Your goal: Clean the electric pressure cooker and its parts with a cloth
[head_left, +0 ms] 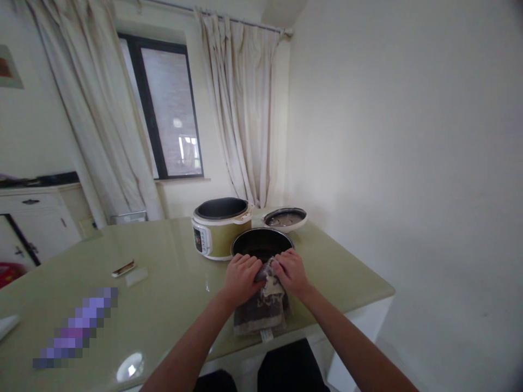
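Observation:
A dark, round inner pot (pixel 262 238) sits near the table's right side, its mouth facing up. A grey-brown patterned towel (pixel 261 313) hangs from its near side down toward the table edge, with a white tag at the bottom. My left hand (pixel 241 279) is closed on the towel's upper left, fingers curled at the pot's near rim. On the other side, my right hand (pixel 292 273) grips the bunched upper right of the towel, also against the rim. The parts of the towel under my fingers are hidden.
Behind the pot, a green-and-white electric cooker (pixel 223 239) stands open beside an upturned round lid (pixel 285 219). To the left lie a small white-and-brown object (pixel 123 268) and a blurred purple item (pixel 77 329). A wall (pixel 408 163) borders the glossy green table (pixel 171 294) on the right.

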